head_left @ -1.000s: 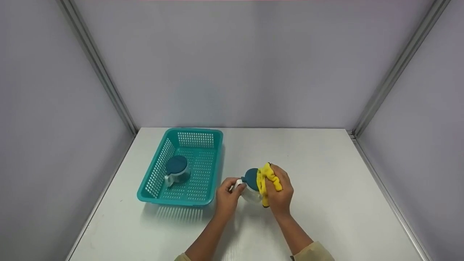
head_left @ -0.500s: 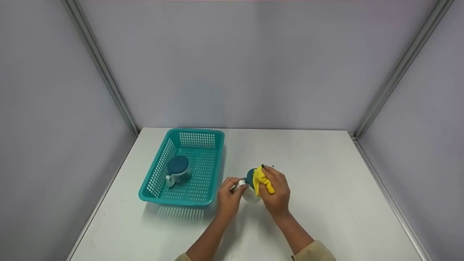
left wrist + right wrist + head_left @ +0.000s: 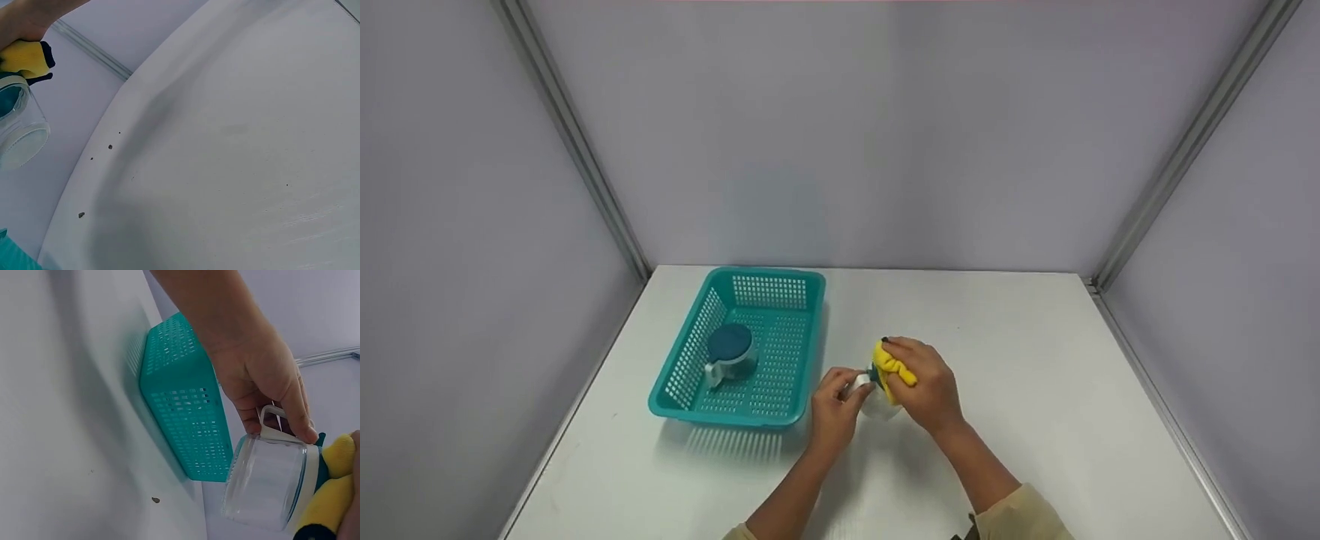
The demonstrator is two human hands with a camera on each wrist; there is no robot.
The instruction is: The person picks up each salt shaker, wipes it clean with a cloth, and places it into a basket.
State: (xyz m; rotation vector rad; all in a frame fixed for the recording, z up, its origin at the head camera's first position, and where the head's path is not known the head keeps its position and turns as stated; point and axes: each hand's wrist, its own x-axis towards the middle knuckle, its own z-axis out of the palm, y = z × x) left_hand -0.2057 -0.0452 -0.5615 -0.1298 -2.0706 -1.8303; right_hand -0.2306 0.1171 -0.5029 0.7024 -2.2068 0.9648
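A clear jar [image 3: 267, 478] with a white handle [image 3: 271, 410] and a dark teal lid [image 3: 322, 469] is held above the white table. My left hand [image 3: 832, 420] grips it by the handle, thumb near the collar. Bunched in my right hand [image 3: 931, 390] is a yellow cloth [image 3: 894, 366] with dark edging, pressed against the lid. From the head view, cloth and fingers cover most of that lid. The left wrist view catches the jar's glass bottom and side at its left edge, with the yellow cloth [image 3: 25, 59] above.
Left of the hands stands a teal plastic basket [image 3: 804, 352] with perforated sides. Inside it sits a similar jar [image 3: 730, 343] with a dark blue-teal lid and a handle. Grey panels [image 3: 840, 135] enclose the white table [image 3: 1035, 360] at the back and sides.
My right hand has moved left with the yellow cloth, across the lid, which now shows much less. The cloth is more bunched. My left hand keeps hold of the handle almost in place.
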